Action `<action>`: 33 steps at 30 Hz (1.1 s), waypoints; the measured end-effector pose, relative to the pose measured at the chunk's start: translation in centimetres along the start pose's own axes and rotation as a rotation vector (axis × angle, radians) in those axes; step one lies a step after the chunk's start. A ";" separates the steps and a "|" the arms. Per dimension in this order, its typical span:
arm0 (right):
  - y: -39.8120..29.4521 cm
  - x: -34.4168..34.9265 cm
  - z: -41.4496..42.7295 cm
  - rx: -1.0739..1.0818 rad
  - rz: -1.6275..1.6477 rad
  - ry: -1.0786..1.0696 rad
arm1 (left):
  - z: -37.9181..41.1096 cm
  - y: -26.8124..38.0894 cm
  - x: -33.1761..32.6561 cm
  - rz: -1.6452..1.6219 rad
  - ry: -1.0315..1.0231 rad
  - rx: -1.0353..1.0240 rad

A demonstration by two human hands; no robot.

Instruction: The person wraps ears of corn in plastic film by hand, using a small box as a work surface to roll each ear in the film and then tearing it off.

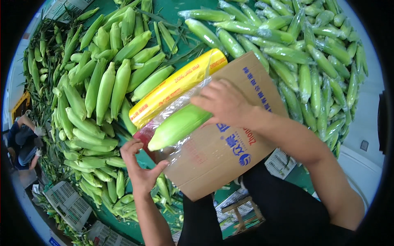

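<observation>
An ear of corn in its green husk [178, 127] lies slantwise on clear plastic film [175, 150] over a cardboard box [212, 163]. My right hand [224, 101] grips its upper right end, fingers over the film's far edge. With fingers and thumb apart, my left hand [146, 166] is at the box's left edge, beside the ear's lower left tip; whether it pinches the film there cannot be told. Just beyond the ear, a roll of cling film in yellow printed wrap [178, 87] lies along the box's far side.
Unwrapped corn ears [104, 92] are heaped at the left, film-wrapped ears [301, 55] at the right, on a green floor covering [181, 33]. Plastic crates [69, 204] stand at the lower left. Another person [24, 141] is at the far left edge. A small wooden stool [243, 212] is below.
</observation>
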State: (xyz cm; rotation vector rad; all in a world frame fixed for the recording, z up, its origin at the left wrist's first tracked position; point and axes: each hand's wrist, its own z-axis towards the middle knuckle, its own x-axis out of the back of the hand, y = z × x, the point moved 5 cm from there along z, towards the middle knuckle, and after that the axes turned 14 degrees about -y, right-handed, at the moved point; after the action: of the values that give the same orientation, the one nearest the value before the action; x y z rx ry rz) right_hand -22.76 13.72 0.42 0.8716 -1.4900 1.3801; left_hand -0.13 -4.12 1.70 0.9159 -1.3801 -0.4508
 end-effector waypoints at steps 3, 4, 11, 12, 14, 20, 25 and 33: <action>-0.2 0.1 -0.4 -0.033 0.067 0.073 | -1.7 -0.4 -1.6 0.167 -0.061 0.194; -0.4 0.1 -0.5 -0.041 0.100 0.110 | -1.5 0.1 -1.5 0.340 -0.037 0.133; -1.1 2.2 -1.7 -0.161 -0.067 -0.036 | -5.6 -1.4 -3.0 0.099 0.596 0.225; -1.7 2.1 -1.8 -0.100 -0.066 -0.097 | -7.0 -0.8 -3.1 -0.042 0.687 0.176; -2.1 1.6 -2.5 0.024 -0.055 -0.221 | -8.0 1.6 -3.9 -0.218 0.765 0.024; -4.1 -0.3 -6.0 0.187 0.140 -0.441 | -6.9 7.7 -9.7 0.329 -0.081 -0.271; -2.3 2.4 -0.1 0.104 0.015 0.035 | 1.0 7.2 -6.1 0.384 -0.120 0.174; -0.6 1.2 4.2 0.119 -0.182 -0.072 | 8.2 4.7 -1.3 0.286 0.067 0.068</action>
State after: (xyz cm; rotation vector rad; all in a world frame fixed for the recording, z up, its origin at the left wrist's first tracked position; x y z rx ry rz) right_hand -23.26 9.59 1.82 1.1143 -1.3565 1.3241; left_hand -9.30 -2.65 3.96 0.7661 -1.4447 -0.1557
